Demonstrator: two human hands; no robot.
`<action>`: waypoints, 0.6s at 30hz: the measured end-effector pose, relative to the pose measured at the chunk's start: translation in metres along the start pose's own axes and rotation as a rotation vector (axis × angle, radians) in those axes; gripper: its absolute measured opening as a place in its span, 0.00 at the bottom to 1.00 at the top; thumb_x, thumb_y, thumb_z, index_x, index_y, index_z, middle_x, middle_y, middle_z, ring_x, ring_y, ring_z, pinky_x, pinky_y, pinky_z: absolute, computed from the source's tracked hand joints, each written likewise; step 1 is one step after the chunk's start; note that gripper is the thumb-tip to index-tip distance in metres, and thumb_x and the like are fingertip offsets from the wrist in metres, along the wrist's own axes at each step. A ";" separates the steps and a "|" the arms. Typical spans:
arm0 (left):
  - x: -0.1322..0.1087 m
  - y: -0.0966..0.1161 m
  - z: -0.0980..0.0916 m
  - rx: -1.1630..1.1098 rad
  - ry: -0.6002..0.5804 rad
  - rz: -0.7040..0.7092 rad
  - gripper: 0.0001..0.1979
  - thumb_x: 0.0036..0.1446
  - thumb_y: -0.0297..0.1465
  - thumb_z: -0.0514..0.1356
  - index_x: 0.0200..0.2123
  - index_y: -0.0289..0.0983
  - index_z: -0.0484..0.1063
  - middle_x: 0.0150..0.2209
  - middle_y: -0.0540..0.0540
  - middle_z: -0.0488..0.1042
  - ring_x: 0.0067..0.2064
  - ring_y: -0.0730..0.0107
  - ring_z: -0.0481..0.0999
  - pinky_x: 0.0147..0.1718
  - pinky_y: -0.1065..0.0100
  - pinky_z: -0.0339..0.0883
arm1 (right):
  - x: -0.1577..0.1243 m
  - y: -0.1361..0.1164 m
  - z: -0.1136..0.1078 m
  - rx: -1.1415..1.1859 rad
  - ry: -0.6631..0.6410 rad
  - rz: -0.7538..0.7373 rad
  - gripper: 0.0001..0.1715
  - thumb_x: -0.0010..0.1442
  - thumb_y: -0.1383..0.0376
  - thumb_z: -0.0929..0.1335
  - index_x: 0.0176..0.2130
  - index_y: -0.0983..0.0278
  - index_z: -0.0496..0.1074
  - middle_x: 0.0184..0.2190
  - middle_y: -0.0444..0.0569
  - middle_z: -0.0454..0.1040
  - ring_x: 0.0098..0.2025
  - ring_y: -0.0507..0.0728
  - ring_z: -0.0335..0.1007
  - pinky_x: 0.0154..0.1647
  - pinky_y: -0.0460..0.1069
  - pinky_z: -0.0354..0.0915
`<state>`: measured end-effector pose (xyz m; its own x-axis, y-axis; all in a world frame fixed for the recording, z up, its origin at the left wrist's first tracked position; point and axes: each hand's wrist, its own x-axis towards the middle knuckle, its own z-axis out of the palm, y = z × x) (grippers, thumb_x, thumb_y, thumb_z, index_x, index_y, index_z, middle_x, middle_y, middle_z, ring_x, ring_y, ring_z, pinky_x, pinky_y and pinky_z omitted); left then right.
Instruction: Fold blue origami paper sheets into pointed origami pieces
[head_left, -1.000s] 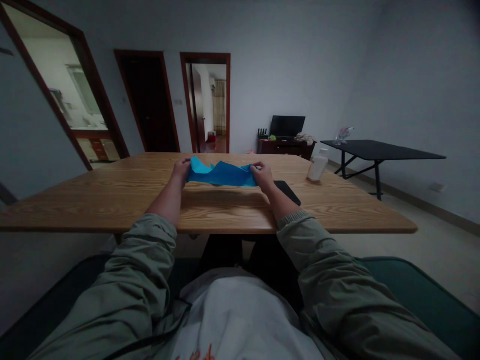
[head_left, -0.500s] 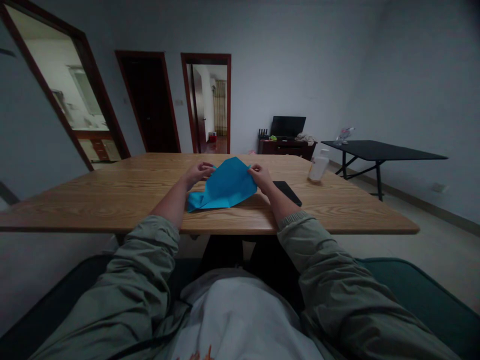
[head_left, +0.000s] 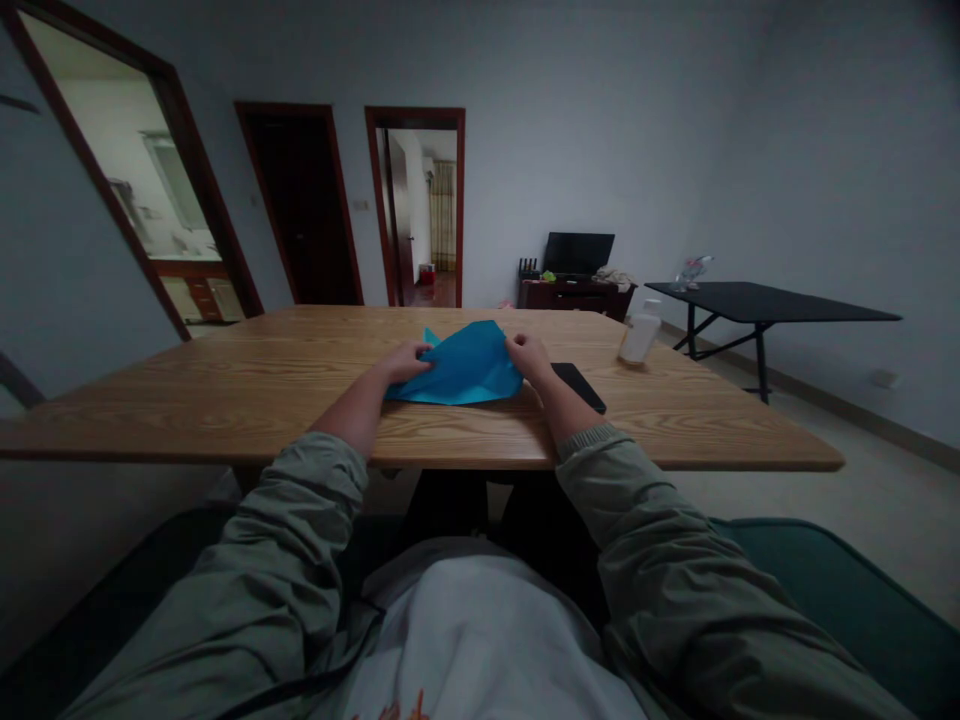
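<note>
- The crumpled blue sheet [head_left: 465, 366] is lying on the wooden table [head_left: 225, 400], between both hands.
- The left hand [head_left: 409, 363] is pressing on it, fingers almost flat.
- The right hand [head_left: 529, 358] is half closing at its edge; I cannot tell if it is gripping.

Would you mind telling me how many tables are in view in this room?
2. The wooden table fills the foreground, and the black table stands further back on the right, near the wall. Others could be out of view.

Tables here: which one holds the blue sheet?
The wooden table, directly in front of the person; the black table, off to the right by the wall, doesn't have it.
</note>
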<state>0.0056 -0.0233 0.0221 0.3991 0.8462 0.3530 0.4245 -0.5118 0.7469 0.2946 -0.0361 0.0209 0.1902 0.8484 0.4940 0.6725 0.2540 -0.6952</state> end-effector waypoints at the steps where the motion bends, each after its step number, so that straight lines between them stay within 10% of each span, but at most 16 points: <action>1: 0.001 -0.001 -0.001 0.052 0.007 -0.016 0.12 0.41 0.32 0.67 0.33 0.38 0.80 0.29 0.47 0.77 0.31 0.64 0.74 0.32 0.67 0.66 | 0.000 0.001 -0.001 -0.062 -0.003 0.021 0.15 0.55 0.58 0.63 0.21 0.62 0.63 0.19 0.45 0.64 0.26 0.55 0.62 0.29 0.49 0.55; 8: 0.002 0.000 -0.003 0.186 0.057 0.017 0.16 0.48 0.38 0.62 0.39 0.36 0.79 0.37 0.47 0.79 0.40 0.64 0.75 0.43 0.67 0.66 | -0.009 -0.001 -0.002 -0.548 -0.290 0.218 0.23 0.53 0.55 0.66 0.44 0.67 0.74 0.45 0.64 0.74 0.47 0.70 0.71 0.45 0.60 0.64; 18: -0.002 0.008 -0.007 0.202 -0.010 0.019 0.25 0.53 0.48 0.57 0.44 0.35 0.77 0.40 0.45 0.79 0.41 0.63 0.75 0.40 0.68 0.67 | -0.019 -0.022 -0.004 -0.448 -0.043 -0.066 0.23 0.60 0.60 0.61 0.51 0.62 0.72 0.46 0.57 0.76 0.48 0.65 0.72 0.50 0.55 0.63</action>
<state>0.0021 -0.0285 0.0314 0.4165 0.8350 0.3597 0.5709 -0.5481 0.6112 0.2792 -0.0599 0.0289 0.1128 0.8582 0.5008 0.9272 0.0902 -0.3635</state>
